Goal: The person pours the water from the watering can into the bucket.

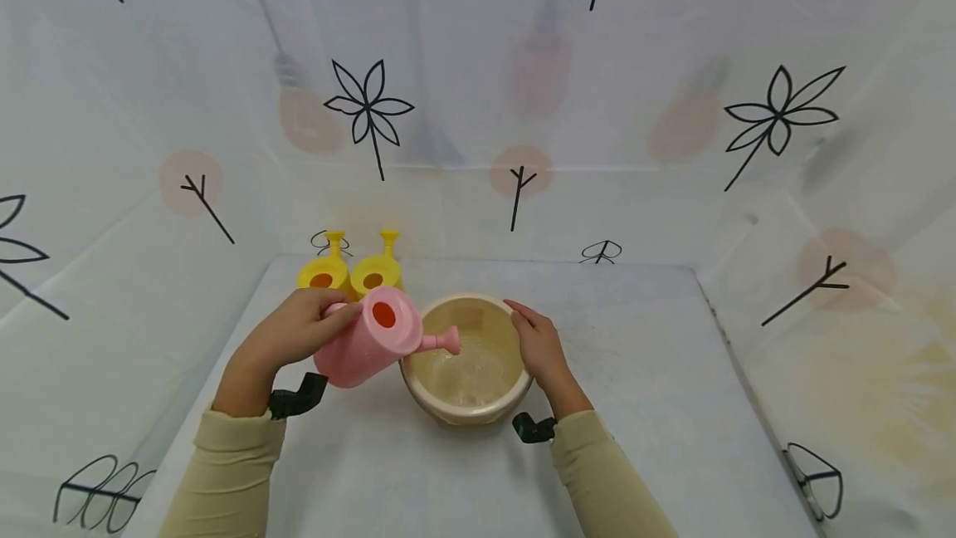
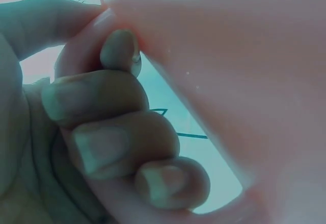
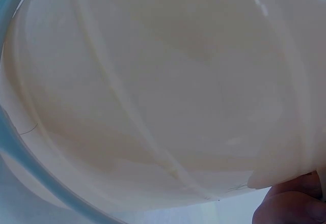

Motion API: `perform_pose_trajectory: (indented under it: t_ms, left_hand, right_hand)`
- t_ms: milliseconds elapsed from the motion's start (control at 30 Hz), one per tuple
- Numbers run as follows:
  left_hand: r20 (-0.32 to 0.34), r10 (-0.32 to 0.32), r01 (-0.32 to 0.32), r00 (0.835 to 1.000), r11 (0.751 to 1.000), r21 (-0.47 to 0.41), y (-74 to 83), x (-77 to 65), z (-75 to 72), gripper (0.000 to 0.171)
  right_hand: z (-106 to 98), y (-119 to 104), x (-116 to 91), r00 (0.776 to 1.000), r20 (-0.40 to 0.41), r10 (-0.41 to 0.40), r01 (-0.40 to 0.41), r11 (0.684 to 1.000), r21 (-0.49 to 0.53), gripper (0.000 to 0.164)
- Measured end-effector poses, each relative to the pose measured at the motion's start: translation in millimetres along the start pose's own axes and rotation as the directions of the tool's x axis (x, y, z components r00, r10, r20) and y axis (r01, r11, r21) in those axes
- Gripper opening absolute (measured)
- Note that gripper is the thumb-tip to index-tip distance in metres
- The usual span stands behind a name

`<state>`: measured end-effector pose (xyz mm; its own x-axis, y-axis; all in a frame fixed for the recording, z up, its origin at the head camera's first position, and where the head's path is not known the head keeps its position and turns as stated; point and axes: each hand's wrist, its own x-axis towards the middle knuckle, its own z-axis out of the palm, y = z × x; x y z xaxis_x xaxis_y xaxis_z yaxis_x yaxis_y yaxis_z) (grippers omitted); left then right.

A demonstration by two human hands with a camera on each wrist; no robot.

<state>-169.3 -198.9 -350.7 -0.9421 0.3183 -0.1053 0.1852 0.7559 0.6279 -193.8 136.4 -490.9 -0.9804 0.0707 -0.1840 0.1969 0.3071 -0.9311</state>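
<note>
My left hand grips the handle of a pink watering can, its fingers curled round the handle in the left wrist view. The can leans to the right, and its spout reaches over the rim of a cream bowl. Inside the bowl the bottom looks wet and rippled. At the bowl's right rim my right hand holds on, thumb and fingers at the edge. Close up in the right wrist view, the bowl's outer wall fills the picture, with fingertips at the lower right.
Two yellow watering cans stand at the back left of the white table, behind the pink one. A white cloth with drawn plants and pale spots hangs around the table's back and sides.
</note>
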Motion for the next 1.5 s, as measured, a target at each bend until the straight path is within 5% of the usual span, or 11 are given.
perform_pose_trajectory:
  t_ms: [1500]
  left_hand:
    - [0.040, 0.052, -0.055, 0.998, 0.996, 0.066, 4.6, 7.7, -4.1, 0.035]
  right_hand:
    - [0.2, 2.7, 1.0, 1.000, 0.000, 0.000, 0.000, 1.000, 0.025, 0.037]
